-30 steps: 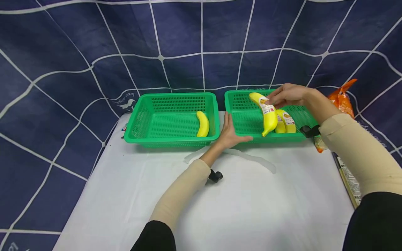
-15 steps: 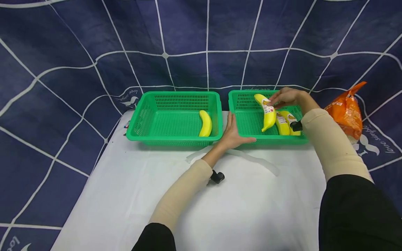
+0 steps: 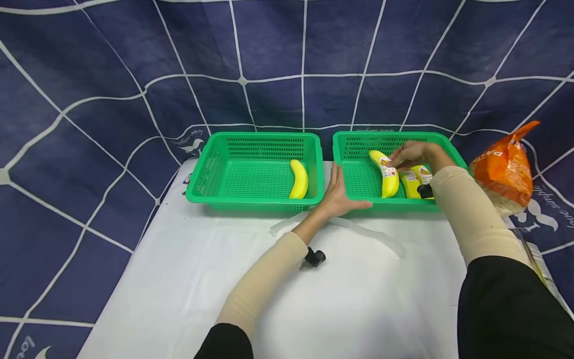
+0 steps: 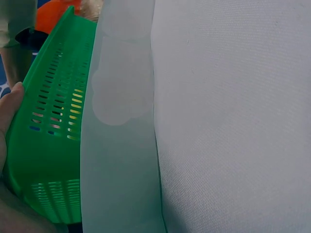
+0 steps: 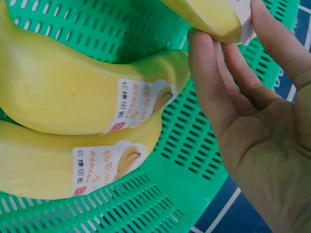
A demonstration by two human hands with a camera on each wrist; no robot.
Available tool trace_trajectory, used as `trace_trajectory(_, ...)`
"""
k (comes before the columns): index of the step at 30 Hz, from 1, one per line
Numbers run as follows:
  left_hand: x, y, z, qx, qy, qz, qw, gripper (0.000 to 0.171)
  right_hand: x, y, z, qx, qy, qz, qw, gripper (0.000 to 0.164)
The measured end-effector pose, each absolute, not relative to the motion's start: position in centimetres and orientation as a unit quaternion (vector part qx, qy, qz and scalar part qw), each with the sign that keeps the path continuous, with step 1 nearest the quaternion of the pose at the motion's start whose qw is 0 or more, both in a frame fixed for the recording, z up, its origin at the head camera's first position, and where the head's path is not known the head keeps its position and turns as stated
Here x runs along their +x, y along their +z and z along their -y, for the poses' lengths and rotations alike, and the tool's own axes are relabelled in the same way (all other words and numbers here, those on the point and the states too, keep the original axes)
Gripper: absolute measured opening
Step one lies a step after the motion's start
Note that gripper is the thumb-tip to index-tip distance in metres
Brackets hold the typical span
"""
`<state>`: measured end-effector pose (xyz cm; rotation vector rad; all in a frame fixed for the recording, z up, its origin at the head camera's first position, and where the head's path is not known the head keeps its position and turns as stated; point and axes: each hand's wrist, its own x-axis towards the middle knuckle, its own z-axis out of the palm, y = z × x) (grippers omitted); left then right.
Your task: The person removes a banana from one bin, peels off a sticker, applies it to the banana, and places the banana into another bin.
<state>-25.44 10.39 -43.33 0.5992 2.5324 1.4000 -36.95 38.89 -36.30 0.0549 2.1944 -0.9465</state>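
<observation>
My right hand (image 3: 412, 153) pinches a yellow toy banana (image 3: 390, 185) with a printed label, tilted inside the right green basket (image 3: 390, 205). In the right wrist view, thumb and fingertips meet that banana (image 5: 209, 17) at its labelled part. Two more labelled bananas, a nearer one (image 5: 112, 165) and a farther one (image 5: 63, 82), lie side by side in the same basket. My left hand (image 3: 336, 198) rests on this basket's left front corner, fingers and thumb spread. A left green basket (image 3: 251, 203) holds one banana (image 3: 299, 179) near its right wall.
An orange plastic bag (image 3: 505, 169) stands right of the baskets. A translucent strip (image 3: 372, 232) lies on the white tabletop (image 3: 350, 299) before them. A dark blue gridded cloth (image 3: 269, 104) hangs behind. Printed material (image 3: 540, 262) shows at the right edge.
My right hand has lowered the banana deeper into the right basket. My left hand keeps its place at the basket corner. The head view has shifted slightly left.
</observation>
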Motion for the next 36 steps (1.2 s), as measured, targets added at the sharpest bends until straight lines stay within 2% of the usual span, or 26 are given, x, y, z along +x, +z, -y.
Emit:
trace_trajectory(10,-25.1,-43.3,-10.6,0.206,0.467,-0.854,0.096,0.131,-36.5,-37.6,-39.0,0.032,-0.355,-0.858,0.371,0.065)
trace_trajectory(18,-25.2,-43.4,-10.6,0.208,0.464,-0.856,0.089,0.130,-36.5,-38.0,-38.7,0.041,-0.359,-0.849,0.385,0.042)
trace_trajectory(25,-25.3,-43.2,-10.5,0.209,0.470,-0.853,0.088,0.129,-36.7,-37.9,-38.4,0.049,-0.339,-0.862,0.374,0.054)
trace_trajectory(30,-25.3,-43.3,-10.7,0.213,0.473,-0.850,0.090,0.129,-36.4,-37.5,-38.4,0.054,-0.335,-0.863,0.375,0.053)
trace_trajectory(36,-25.3,-43.3,-10.4,0.208,0.468,-0.855,0.084,0.130,-35.8,-36.2,-37.7,0.053,-0.325,-0.871,0.365,0.042)
